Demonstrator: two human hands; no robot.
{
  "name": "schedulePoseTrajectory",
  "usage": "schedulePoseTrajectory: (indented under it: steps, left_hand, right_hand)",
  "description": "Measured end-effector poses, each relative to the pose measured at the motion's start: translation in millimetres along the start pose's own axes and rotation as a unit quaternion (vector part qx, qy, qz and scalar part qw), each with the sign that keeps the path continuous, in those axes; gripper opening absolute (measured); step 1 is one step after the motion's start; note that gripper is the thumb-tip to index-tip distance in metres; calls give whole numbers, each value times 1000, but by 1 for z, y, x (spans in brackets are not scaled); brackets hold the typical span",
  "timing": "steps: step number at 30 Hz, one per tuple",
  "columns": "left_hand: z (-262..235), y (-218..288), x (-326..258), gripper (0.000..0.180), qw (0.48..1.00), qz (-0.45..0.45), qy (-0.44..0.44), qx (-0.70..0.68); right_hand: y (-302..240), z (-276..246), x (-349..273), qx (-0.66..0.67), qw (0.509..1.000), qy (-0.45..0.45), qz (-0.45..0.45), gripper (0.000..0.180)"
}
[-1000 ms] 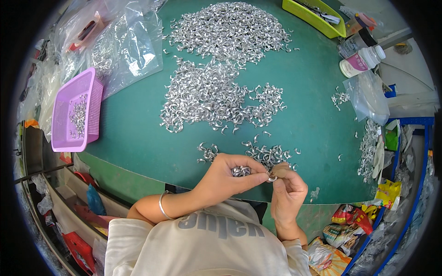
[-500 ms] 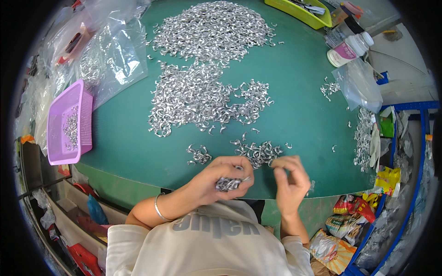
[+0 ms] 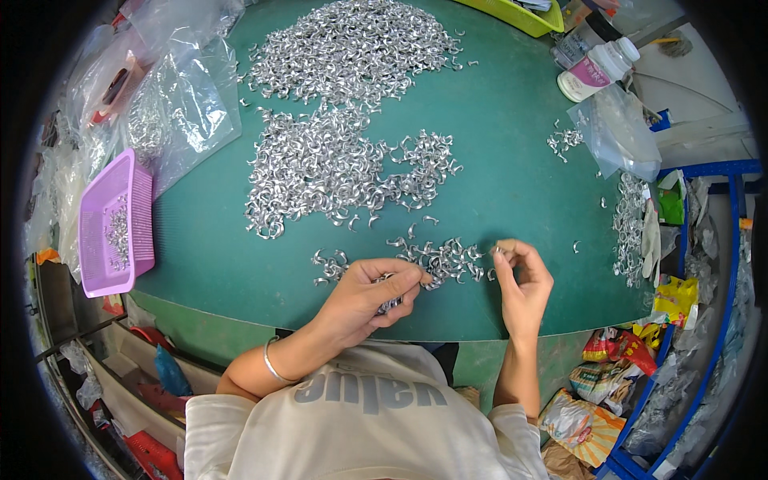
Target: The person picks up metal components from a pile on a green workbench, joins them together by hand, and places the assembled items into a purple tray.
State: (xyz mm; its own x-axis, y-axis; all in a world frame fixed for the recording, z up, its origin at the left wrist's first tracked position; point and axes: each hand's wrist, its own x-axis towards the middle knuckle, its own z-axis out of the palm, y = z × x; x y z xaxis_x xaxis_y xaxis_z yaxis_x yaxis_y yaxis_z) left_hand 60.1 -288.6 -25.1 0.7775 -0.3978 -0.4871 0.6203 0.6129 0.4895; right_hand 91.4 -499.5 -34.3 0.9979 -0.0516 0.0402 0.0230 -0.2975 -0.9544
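Observation:
My left hand (image 3: 376, 294) is closed around a clutch of small curved silver metal pieces (image 3: 390, 305), its thumb and index finger pressed together beside the nearest pile. To the right, my right hand (image 3: 522, 278) is raised at the edge of that pile, thumb and index finger pinched on a small metal piece (image 3: 497, 250). Between both hands and just beyond lies a loose small pile of curved metal pieces (image 3: 452, 260). A few more pieces (image 3: 330, 266) lie left of my left hand.
Two large heaps of the same pieces (image 3: 352, 48) cover the far green table (image 3: 496, 160). A purple basket (image 3: 142, 232) stands at the left, with clear plastic bags (image 3: 200, 104) behind. White bottle (image 3: 598, 72), yellow-green tray (image 3: 512, 14) and more pieces (image 3: 630, 232) are at right.
My right hand has moved right and up, away from the small pile. My left hand has turned over, so fewer of the pieces in it show. The whole view has shifted slightly.

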Motion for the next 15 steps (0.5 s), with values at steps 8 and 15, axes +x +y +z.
schedulePoseTrajectory:
  steps: [8,15]
  left_hand:
    - [15,-4,-1,17,962,126,28,242]
    - [16,-2,-6,14,891,265,40,367]
  right_hand:
    - [-23,31,-42,463,862,-100,181,16]
    - [-31,36,-48,338,934,-66,99,17]
